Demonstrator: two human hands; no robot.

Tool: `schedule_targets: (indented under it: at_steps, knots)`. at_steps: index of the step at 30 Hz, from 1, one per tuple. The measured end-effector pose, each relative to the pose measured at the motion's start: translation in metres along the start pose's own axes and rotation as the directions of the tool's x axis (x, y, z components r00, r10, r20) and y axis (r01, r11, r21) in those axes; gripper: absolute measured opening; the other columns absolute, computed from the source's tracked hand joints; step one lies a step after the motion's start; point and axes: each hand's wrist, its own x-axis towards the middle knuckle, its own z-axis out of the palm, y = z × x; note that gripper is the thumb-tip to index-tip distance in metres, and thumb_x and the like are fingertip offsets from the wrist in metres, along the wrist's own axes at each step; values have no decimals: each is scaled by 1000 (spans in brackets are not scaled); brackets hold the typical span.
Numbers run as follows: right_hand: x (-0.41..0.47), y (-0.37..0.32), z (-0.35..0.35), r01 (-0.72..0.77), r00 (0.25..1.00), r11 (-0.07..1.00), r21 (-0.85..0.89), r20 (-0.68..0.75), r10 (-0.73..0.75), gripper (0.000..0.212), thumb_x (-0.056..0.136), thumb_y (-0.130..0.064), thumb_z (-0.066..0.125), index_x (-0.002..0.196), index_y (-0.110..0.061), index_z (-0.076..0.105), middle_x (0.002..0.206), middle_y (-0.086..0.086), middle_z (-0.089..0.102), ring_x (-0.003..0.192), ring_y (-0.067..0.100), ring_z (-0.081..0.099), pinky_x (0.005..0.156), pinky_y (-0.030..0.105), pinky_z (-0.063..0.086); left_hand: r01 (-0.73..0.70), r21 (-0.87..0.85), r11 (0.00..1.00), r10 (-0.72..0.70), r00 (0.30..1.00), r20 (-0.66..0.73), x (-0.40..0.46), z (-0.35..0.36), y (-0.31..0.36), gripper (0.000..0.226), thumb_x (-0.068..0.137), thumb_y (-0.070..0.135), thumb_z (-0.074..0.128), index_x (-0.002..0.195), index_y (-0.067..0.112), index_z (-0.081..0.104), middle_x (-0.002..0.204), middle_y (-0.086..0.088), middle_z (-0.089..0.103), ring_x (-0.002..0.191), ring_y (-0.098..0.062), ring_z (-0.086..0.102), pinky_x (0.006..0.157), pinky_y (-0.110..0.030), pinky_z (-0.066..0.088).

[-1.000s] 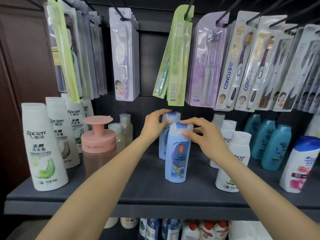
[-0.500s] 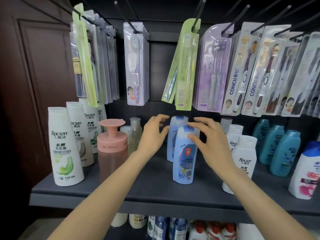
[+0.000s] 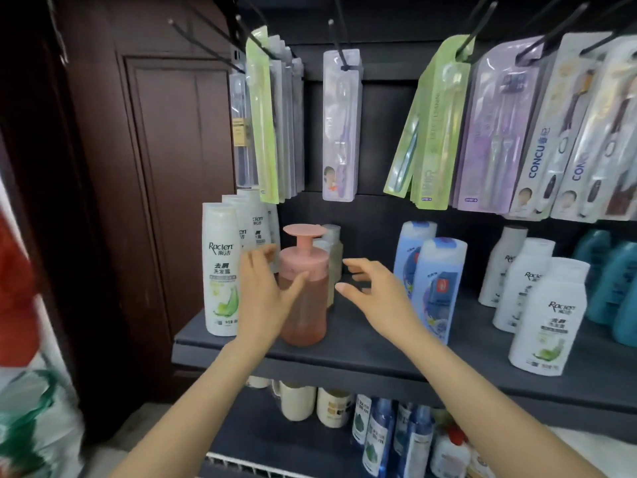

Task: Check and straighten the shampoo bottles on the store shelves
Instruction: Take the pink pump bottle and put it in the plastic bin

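A pink pump bottle stands upright on the dark shelf, left of centre. My left hand is just left of it with fingers spread, its thumb at the bottle's side. My right hand hovers open to the bottle's right, holding nothing. Two light blue shampoo bottles stand upright one behind the other, right of my right hand. White Raclen bottles line the shelf's left end, and more white Raclen bottles stand on the right.
Toothbrush packs hang on hooks above the shelf. Small clear bottles stand behind the pink one. Teal bottles fill the far right. A lower shelf holds several bottles. A brown wooden panel borders the left.
Both hands let go of the blue bottles and moved left to either side of the pink pump bottle. The view also shifted left.
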Motion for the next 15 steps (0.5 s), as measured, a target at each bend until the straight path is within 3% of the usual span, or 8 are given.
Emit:
schedule_targets:
  at_steps: [2,5,9,15]
  knots:
    - [4,-3,17,-67,996,998,11,58,67,58,85,-30,66,137,-17,44,129,4,53,118,14,51,99,28,42,148,-128,981,-126,978,168,10,-6,-7,78,73,41,76,134,8,39,130,-6,47,120,-19,47,100,-35,42]
    - [4,-7,36,-146,984,983,107,117,133,68,81,-32,71,139,-18,41,134,1,52,123,16,49,98,27,40,213,-168,963,-139,919,369,20,-9,-10,63,77,43,73,130,18,50,124,2,60,111,-12,56,89,-25,45]
    - [3,-12,50,-181,982,949,258,98,161,68,78,-22,75,136,-18,41,131,0,55,112,10,52,89,20,40,211,-212,954,-116,914,388,29,-13,-14,57,75,39,75,123,16,56,116,1,64,103,-11,59,88,-28,49]
    - [6,-8,59,-208,978,927,313,43,205,66,74,-21,78,132,-18,48,124,0,60,113,15,57,96,30,47,236,-243,941,-143,927,348,30,-14,-15,57,71,41,78,119,18,56,109,5,64,98,-11,61,84,-27,50]
